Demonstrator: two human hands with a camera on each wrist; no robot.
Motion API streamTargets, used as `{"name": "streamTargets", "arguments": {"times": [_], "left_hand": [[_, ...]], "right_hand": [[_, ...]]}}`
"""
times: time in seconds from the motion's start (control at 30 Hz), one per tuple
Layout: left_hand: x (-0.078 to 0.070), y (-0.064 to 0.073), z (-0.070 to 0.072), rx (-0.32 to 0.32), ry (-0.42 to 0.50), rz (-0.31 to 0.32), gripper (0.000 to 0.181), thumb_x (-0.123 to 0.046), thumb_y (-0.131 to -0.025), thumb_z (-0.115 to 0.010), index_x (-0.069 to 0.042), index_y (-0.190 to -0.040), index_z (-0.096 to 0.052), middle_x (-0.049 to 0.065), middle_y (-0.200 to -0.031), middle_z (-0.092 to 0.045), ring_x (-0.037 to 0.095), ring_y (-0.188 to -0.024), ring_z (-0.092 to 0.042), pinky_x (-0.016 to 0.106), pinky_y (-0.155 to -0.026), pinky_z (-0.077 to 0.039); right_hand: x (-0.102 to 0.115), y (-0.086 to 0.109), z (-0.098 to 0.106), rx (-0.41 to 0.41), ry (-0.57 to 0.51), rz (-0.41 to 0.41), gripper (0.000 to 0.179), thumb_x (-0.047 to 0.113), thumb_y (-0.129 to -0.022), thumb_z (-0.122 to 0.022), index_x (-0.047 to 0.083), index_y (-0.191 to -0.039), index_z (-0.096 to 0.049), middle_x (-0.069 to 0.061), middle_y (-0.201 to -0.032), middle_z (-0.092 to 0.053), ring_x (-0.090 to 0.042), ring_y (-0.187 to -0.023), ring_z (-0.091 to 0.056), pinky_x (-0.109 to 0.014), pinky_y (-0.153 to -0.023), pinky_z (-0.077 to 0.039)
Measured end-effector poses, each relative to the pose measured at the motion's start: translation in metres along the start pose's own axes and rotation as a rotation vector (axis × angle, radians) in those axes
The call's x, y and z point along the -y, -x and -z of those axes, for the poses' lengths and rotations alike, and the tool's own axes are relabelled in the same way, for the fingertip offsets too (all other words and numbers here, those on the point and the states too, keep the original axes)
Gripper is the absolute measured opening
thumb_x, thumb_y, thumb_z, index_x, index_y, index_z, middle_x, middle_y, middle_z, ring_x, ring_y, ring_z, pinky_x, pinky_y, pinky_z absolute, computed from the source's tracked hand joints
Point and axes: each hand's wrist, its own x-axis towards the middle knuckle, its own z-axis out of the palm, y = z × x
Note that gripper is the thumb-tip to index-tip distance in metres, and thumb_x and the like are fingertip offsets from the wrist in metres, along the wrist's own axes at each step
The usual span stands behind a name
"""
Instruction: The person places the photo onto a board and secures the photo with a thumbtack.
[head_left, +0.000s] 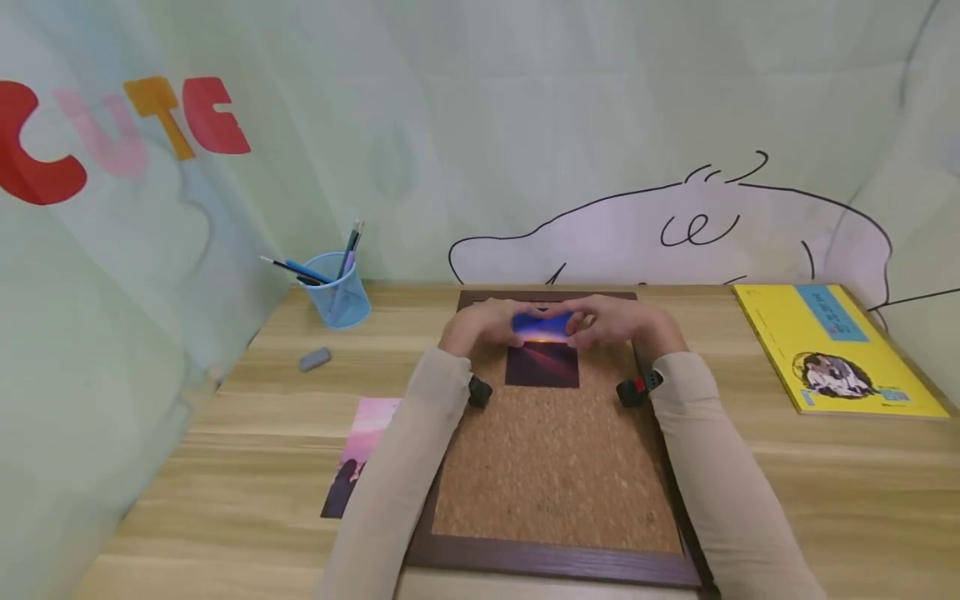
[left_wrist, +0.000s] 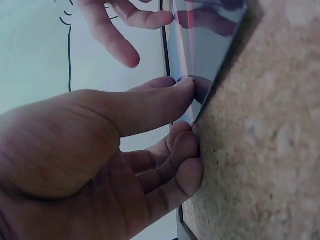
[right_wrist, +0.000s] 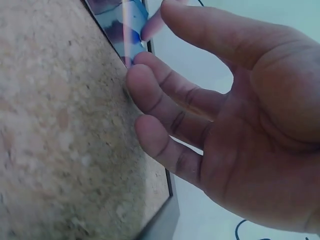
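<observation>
My left hand grips the left side of a glossy sunset photo, the thumb laid on its face and the forefinger behind, while the other three fingers bend with their tips at the cork. My right hand is at the photo's right side, its three outer fingers loosely bent; I cannot tell whether thumb and forefinger pinch the edge or only touch it. The photo, blue above an orange horizon and dark below, is at the far part of a dark-framed corkboard, between my hands. Black devices sit on my wrists, below pale sleeves. The board lies on a wood-grain table. To its left, partly behind my left forearm, lies a pink photo with a dark lower end. Farther off on that side are a small grey block and a light blue mesh cup with pens and pencils leaning in it. A yellow book lies well to the right. Behind everything hangs a pale printed backdrop, lettered CUTE on the left
</observation>
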Motion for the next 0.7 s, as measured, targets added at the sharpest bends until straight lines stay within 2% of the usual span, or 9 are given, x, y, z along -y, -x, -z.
{"name": "streamTargets", "arguments": {"times": [0.17, 0.27, 0.37, 0.47, 0.5, 0.53, 0.6, 0.7], "left_hand": [[-0.001, 0.003, 0.004, 0.016, 0.016, 0.002, 0.057, -0.02, -0.098, -0.066, -0.032, -0.151, -0.045, 0.01, -0.157, -0.037, 0.036, -0.143, -0.034, 0.058, -0.112, -0.028], [0.001, 0.006, 0.005, 0.018, 0.009, 0.0, 0.057, -0.02, -0.098, -0.066, -0.032, -0.15, -0.045, 0.01, -0.156, -0.039, 0.035, -0.141, -0.037, 0.057, -0.111, -0.03], [0.001, 0.009, 0.008, 0.037, -0.045, -0.026, 0.059, -0.018, -0.098, -0.066, -0.031, -0.151, -0.045, 0.011, -0.132, -0.057, 0.026, -0.115, -0.054, 0.042, -0.098, -0.042], [0.0, 0.013, 0.009, 0.058, -0.165, -0.072, 0.062, -0.018, -0.097, -0.067, -0.028, -0.152, -0.043, 0.008, -0.107, -0.059, 0.018, -0.091, -0.05, 0.033, -0.081, -0.041], [0.001, 0.016, 0.009, 0.064, -0.203, -0.092, 0.062, -0.017, -0.096, -0.068, -0.027, -0.153, -0.043, 0.008, -0.105, -0.059, 0.017, -0.09, -0.05, 0.032, -0.08, -0.041], [0.001, 0.019, 0.008, 0.073, -0.218, -0.099, 0.063, -0.016, -0.096, -0.067, -0.026, -0.153, -0.042, 0.009, -0.11, -0.06, 0.018, -0.092, -0.051, 0.033, -0.081, -0.042], [0.003, 0.025, 0.005, 0.081, -0.243, -0.122, 0.064, -0.013, -0.095, -0.066, -0.024, -0.153, -0.042, 0.011, -0.131, -0.059, 0.02, -0.111, -0.053, 0.035, -0.093, -0.043], [0.007, 0.038, 0.0, 0.083, -0.216, -0.112, 0.063, -0.012, -0.096, -0.065, -0.023, -0.154, -0.041, 0.013, -0.153, -0.043, 0.028, -0.139, -0.04, 0.045, -0.11, -0.035]], "right_hand": [[0.007, 0.008, 0.003, 0.022, -0.011, -0.021, 0.055, 0.008, -0.099, -0.061, 0.011, -0.151, -0.043, -0.022, -0.135, -0.055, -0.037, -0.121, -0.052, -0.051, -0.098, -0.043], [0.011, 0.012, 0.004, 0.025, 0.002, -0.016, 0.054, 0.009, -0.099, -0.061, 0.011, -0.15, -0.044, -0.022, -0.136, -0.054, -0.039, -0.123, -0.051, -0.055, -0.102, -0.04], [0.014, 0.015, 0.005, 0.016, 0.045, -0.012, 0.052, 0.01, -0.099, -0.062, 0.01, -0.149, -0.046, -0.022, -0.136, -0.054, -0.042, -0.124, -0.051, -0.06, -0.104, -0.037], [0.015, 0.02, 0.006, 0.019, 0.093, -0.001, 0.051, 0.01, -0.099, -0.062, 0.01, -0.148, -0.047, -0.021, -0.137, -0.053, -0.044, -0.127, -0.049, -0.062, -0.105, -0.035], [0.015, 0.022, 0.006, 0.025, 0.109, 0.005, 0.051, 0.01, -0.099, -0.062, 0.01, -0.148, -0.047, -0.021, -0.137, -0.053, -0.045, -0.128, -0.048, -0.062, -0.105, -0.035], [0.015, 0.024, 0.005, 0.038, 0.122, 0.016, 0.051, 0.01, -0.099, -0.062, 0.009, -0.148, -0.047, -0.022, -0.138, -0.052, -0.045, -0.129, -0.047, -0.062, -0.105, -0.036], [0.015, 0.029, 0.004, 0.064, 0.136, 0.03, 0.051, 0.009, -0.099, -0.062, 0.009, -0.148, -0.047, -0.021, -0.139, -0.05, -0.044, -0.131, -0.046, -0.06, -0.105, -0.038], [0.013, 0.037, 0.002, 0.079, 0.16, 0.059, 0.052, 0.008, -0.099, -0.062, 0.009, -0.148, -0.047, -0.02, -0.14, -0.051, -0.04, -0.13, -0.047, -0.056, -0.105, -0.04]]}}
